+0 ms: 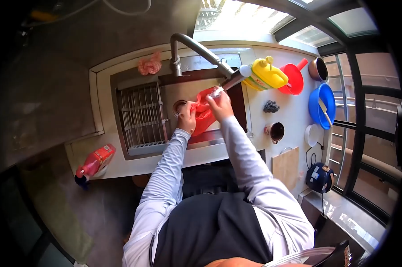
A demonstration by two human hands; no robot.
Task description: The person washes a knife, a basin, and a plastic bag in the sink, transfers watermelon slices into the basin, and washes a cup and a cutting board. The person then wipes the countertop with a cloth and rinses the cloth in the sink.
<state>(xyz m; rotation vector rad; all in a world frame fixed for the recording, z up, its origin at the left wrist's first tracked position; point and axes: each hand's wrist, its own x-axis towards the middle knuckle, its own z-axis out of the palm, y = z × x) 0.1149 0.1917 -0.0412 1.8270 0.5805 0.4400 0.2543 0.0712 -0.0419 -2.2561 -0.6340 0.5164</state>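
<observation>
Over the sink (167, 91), a thin red plastic bag (202, 123) hangs between my two hands. My left hand (187, 120) is closed on the bag's left edge. At the bag's upper right, the fingers of my right hand (222, 108) are pinched around a small clear and white crinkled piece (217, 92), whose kind I cannot make out. This piece is close to the bag's mouth, and the bag's inside is hidden. The round drain (179, 107) shows just beside my left hand. Above stands the curved metal faucet (196, 46).
A wire rack (141, 115) fills the sink's left side. To the right stand a yellow jug (265, 75), red dipper (292, 79), blue basin (317, 104), mug (275, 131) and dark scrubber (271, 106). A red bottle (98, 159) lies at the counter's front left; a pink crumpled bag (150, 65) sits behind.
</observation>
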